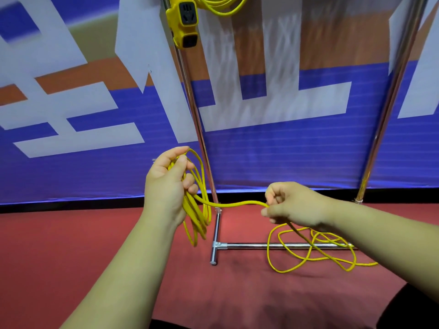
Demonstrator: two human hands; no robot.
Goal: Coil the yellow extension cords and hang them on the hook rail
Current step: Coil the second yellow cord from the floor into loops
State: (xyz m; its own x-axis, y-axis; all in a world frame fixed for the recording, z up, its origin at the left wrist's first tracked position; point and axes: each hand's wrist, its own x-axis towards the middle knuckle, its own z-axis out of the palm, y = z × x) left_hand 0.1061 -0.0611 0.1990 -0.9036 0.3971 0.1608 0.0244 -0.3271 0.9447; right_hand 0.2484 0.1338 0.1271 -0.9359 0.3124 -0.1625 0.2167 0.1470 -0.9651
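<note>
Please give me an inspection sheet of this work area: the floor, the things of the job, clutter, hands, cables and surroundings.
Surface: red floor.
Job's things: coil of yellow cord in hand; hung coil and socket block at the top edge by the left pole; hook not in view.
Clutter: nothing seen.
Hands: left hand grips the coil; right hand pinches the strand running between the hands.
Cables: loose cord lies tangled on the floor, crossing the base bar.
Surroundings: blue, white and orange banner behind the poles.
</note>
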